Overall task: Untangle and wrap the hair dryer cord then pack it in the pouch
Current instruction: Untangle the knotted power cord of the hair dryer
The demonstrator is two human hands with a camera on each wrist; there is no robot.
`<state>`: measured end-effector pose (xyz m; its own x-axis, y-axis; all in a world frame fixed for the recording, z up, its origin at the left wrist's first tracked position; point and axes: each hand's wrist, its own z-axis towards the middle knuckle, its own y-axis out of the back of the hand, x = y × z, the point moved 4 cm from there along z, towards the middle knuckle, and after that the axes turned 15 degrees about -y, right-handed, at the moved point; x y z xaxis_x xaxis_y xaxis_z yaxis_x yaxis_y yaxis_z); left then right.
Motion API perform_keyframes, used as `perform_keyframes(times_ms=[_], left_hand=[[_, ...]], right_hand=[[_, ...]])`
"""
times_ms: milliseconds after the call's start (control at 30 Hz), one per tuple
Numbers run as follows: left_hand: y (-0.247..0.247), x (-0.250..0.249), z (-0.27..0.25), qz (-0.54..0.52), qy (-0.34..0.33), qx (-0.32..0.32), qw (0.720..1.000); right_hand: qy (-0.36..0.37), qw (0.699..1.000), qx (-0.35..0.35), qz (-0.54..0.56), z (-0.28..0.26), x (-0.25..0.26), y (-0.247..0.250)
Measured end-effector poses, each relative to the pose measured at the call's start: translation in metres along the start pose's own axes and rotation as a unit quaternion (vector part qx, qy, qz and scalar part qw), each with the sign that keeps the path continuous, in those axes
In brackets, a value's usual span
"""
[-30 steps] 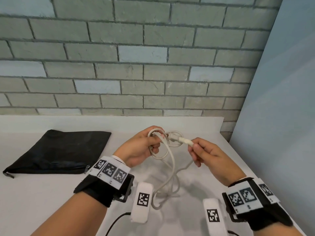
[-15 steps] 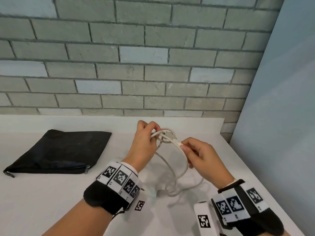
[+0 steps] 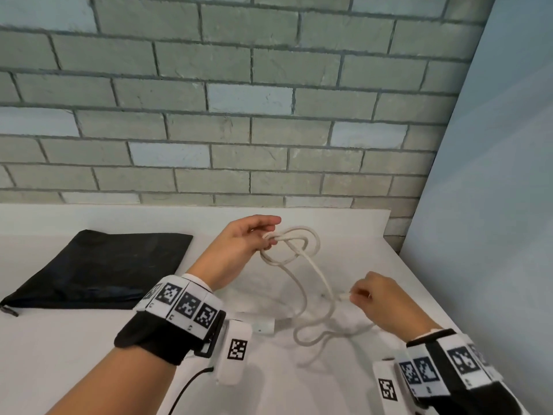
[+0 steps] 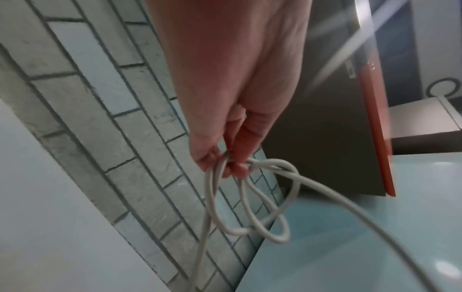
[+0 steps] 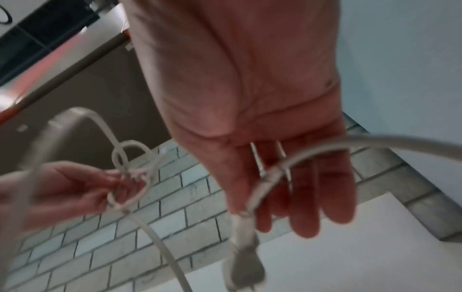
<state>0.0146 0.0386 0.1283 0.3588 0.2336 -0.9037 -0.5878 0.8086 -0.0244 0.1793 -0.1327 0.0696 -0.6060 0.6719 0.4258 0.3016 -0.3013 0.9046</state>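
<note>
A white hair dryer cord (image 3: 302,283) hangs in a loose knot of loops above the white table (image 3: 74,354). My left hand (image 3: 270,235) pinches the loops together at their top; the left wrist view shows those fingers (image 4: 235,156) closed on the knotted loops (image 4: 252,217). My right hand (image 3: 356,296) is lower and to the right, gripping the cord just behind the plug, and the plug (image 5: 243,262) dangles below its fingers (image 5: 307,197). Part of the white dryer body (image 3: 264,326) shows behind my left wrist. The black zip pouch (image 3: 104,265) lies flat at the left.
A grey brick wall (image 3: 239,115) runs along the back of the table. A pale blue panel (image 3: 493,205) stands on the right, by the table's right edge. A thin black cable (image 3: 185,390) trails from my left wrist band.
My right hand has pulled the plug end down and to the right, away from the knot. The left hand still pinches the loops, now a little farther back.
</note>
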Motion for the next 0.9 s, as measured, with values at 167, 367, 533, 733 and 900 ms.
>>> perform_keyframes(times_ms=[167,367,533,733,900], left_hand=[[-0.012,-0.013,-0.003,0.070,-0.086,0.039,0.993],[-0.032,-0.015,-0.005,0.126,-0.175,0.060,0.975],[-0.034,-0.016,-0.007,0.268,-0.207,0.114,0.934],[-0.028,-0.011,-0.008,0.321,-0.179,0.130,0.921],[-0.030,-0.008,-0.009,0.144,-0.097,0.108,0.979]], right_hand=[[0.070,0.979,-0.113,0.157,-0.002,0.023,0.030],[0.189,0.966,0.005,0.176,-0.018,0.084,0.057],[0.167,0.962,-0.074,0.201,-0.013,0.083,0.059],[0.038,0.890,-0.116,0.439,-0.006,0.065,0.061],[-0.078,0.732,0.002,0.677,-0.005,0.057,0.047]])
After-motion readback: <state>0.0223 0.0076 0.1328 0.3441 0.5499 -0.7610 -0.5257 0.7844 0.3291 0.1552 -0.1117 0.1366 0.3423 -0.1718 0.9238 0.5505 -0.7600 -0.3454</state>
